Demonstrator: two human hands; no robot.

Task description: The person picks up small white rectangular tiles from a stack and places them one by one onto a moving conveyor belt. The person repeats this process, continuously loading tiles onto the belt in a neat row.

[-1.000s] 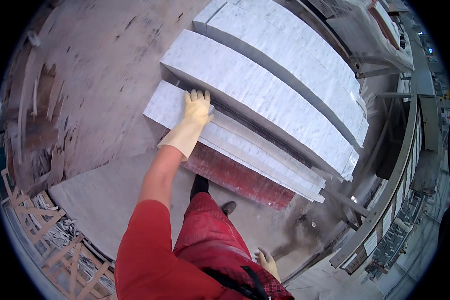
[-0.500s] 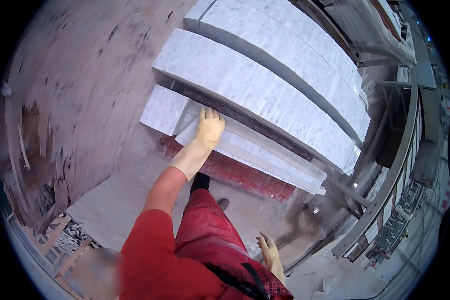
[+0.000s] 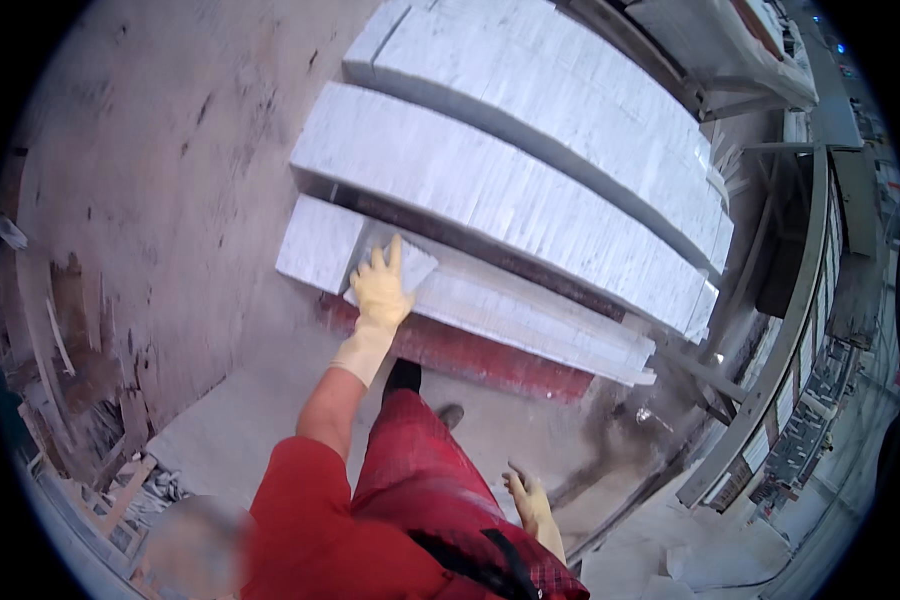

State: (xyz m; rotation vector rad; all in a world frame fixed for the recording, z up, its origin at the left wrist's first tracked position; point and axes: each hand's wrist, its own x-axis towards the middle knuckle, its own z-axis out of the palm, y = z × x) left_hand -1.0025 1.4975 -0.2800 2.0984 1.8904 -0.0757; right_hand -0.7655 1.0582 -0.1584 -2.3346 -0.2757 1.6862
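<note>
Two hands: both gloved
Left hand (image 3: 381,290): flat, fingers spread, pressing on the top stone slab (image 3: 490,305)
Right hand (image 3: 532,503): open, empty, hanging beside the leg

I see a dusty, stained grey concrete floor (image 3: 170,150), broken wooden pallet scraps (image 3: 90,440) left, and a grey metal rack frame (image 3: 785,330) right.

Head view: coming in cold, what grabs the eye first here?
The stacks of long white marble slabs fill the upper middle, lying slantwise across the dusty floor. In the centre the gloved left hand lies flat on the end of the lowest, thinner slab pile, which sits on a red base. Low in the picture are the red clothing and the gloved right hand, hanging free by the leg.
</note>
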